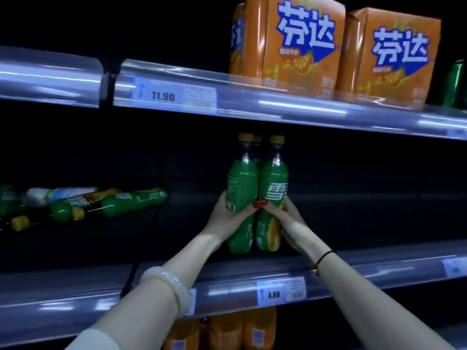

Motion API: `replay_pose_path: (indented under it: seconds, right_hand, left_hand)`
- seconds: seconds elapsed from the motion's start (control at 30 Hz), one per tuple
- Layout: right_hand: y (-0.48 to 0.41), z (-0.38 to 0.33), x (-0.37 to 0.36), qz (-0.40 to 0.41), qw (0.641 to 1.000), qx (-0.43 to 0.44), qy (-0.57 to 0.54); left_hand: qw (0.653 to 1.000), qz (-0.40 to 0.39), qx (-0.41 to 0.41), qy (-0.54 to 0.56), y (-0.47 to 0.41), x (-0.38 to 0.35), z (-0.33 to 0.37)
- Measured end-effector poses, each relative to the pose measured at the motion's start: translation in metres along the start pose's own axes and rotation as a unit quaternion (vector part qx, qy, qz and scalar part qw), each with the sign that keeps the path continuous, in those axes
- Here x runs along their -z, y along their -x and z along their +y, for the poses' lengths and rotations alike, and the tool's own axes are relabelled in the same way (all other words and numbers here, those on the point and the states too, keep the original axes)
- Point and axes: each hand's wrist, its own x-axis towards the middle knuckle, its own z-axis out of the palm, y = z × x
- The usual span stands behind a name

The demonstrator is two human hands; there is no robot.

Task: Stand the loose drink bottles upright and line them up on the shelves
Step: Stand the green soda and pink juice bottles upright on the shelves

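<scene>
Two green drink bottles with yellow caps stand upright side by side on the middle shelf (353,271). My left hand (228,218) grips the left green bottle (242,183) at its waist. My right hand (283,218) grips the right green bottle (273,183) the same way, thumbs meeting between them. A third yellow cap (257,139) shows just behind the pair. At the far left of the same shelf lies a pile of loose bottles (75,205) on their sides: green ones, a white one and dark ones with yellow caps.
The upper shelf carries two orange drink multipacks (290,44) and a green can (454,82) at the right edge. Orange bottles (227,332) stand on the shelf below. Price tags read 11.90 (174,96) and 4.80 (280,291). A black cable (141,248) hangs near the pile.
</scene>
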Motion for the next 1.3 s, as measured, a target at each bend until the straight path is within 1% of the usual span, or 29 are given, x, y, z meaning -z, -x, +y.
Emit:
replay_pose_path:
  seconds: [0.17,0.4,0.5,0.57,0.63,0.67,0.73,0.77,0.8,0.83,0.87,0.93,1.0,1.1,1.2,1.3]
  right_hand:
    - [-0.002,0.004,0.002,0.003,1.000,0.021,-0.004]
    - [0.001,0.004,0.000,0.004,1.000,0.018,0.002]
    - [0.011,0.003,-0.008,0.050,0.998,0.026,0.036]
    - [0.020,0.001,-0.014,0.113,0.988,0.067,0.076]
    - [0.028,-0.004,-0.018,0.201,0.960,0.130,0.146]
    - [0.032,-0.006,-0.021,0.242,0.934,0.166,0.204]
    - [0.040,-0.009,-0.031,0.289,0.857,0.260,0.337]
    - [0.043,-0.009,-0.039,0.288,0.820,0.307,0.388]
    - [0.046,-0.009,-0.049,0.274,0.793,0.346,0.421]
    - [0.047,-0.006,-0.060,0.248,0.777,0.378,0.439]
    - [0.047,-0.004,-0.071,0.215,0.773,0.396,0.447]
    - [0.044,0.000,-0.100,0.139,0.796,0.391,0.440]
    - [0.038,0.005,-0.133,0.073,0.818,0.360,0.444]
    - [0.023,0.013,-0.180,0.002,0.819,0.317,0.477]
    - [0.007,0.017,-0.229,-0.045,0.836,0.276,0.472]
    - [-0.014,0.023,-0.278,-0.080,0.828,0.248,0.497]
  left_hand:
    - [1.000,0.010,-0.011,-0.018,-0.001,0.001,-0.001]
    - [0.999,0.028,-0.010,-0.026,-0.003,-0.002,-0.002]
    - [0.998,0.030,0.002,-0.055,0.000,-0.001,-0.002]
    - [0.997,0.034,-0.002,-0.075,0.003,0.002,-0.004]
    - [0.996,0.042,-0.009,-0.083,0.006,0.006,-0.005]
    - [0.995,0.047,-0.015,-0.088,0.008,0.007,-0.004]
    - [0.993,0.059,-0.026,-0.100,0.013,0.012,0.001]
    - [0.992,0.066,-0.028,-0.103,0.016,0.016,0.004]
    - [0.991,0.074,-0.028,-0.104,0.020,0.021,0.007]
    - [0.990,0.084,-0.026,-0.106,0.024,0.028,0.010]
    - [0.989,0.096,-0.023,-0.108,0.026,0.036,0.013]
    - [0.986,0.125,-0.017,-0.107,0.030,0.061,0.016]
    - [0.982,0.147,-0.013,-0.119,0.034,0.093,0.020]
    - [0.977,0.168,-0.009,-0.133,0.042,0.141,0.028]
    - [0.972,0.163,-0.006,-0.168,0.050,0.193,0.034]
    - [0.960,0.180,-0.024,-0.212,0.054,0.252,0.039]
